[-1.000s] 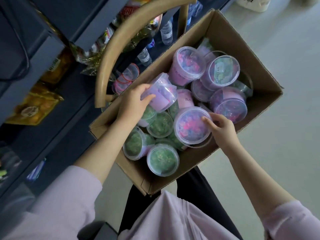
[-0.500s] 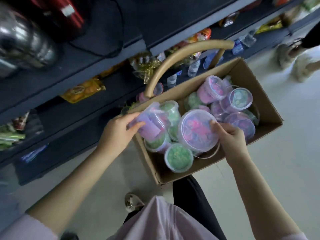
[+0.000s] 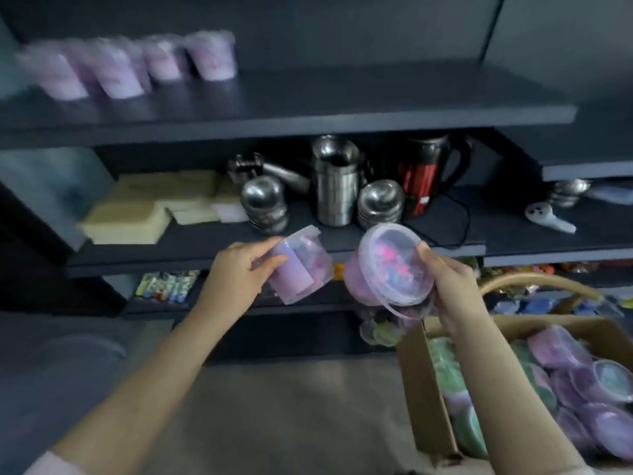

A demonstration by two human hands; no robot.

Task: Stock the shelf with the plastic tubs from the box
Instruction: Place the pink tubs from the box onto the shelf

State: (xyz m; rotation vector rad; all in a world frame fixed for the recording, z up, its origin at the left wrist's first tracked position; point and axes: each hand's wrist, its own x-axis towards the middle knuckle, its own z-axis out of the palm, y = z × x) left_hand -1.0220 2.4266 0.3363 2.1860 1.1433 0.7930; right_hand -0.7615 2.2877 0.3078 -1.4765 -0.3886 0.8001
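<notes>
My left hand [image 3: 239, 275] grips a clear plastic tub with a purple label [image 3: 301, 269], tilted on its side, in front of the middle shelf. My right hand [image 3: 452, 286] holds a second tub with pink and purple contents [image 3: 394, 265], its clear lid facing me. Both tubs are in the air, close together. The cardboard box [image 3: 424, 399] stands at the lower right, with several purple and green tubs [image 3: 575, 375] inside. On the dark top shelf [image 3: 342, 108], at the left, stands a row of several purple tubs [image 3: 130, 66], blurred.
The middle shelf [image 3: 274, 252] carries steel bowls [image 3: 263, 204], a steel cup stack [image 3: 334, 183], a red and black kettle [image 3: 428, 173] and flat yellowish packs [image 3: 137, 210]. A curved wooden handle [image 3: 534, 282] arches behind the box. Lower shelves hold colourful packets.
Both hands have lifted their tubs out of the box and up toward the shelves. The view has swung upward, so the box now lies at the lower right.
</notes>
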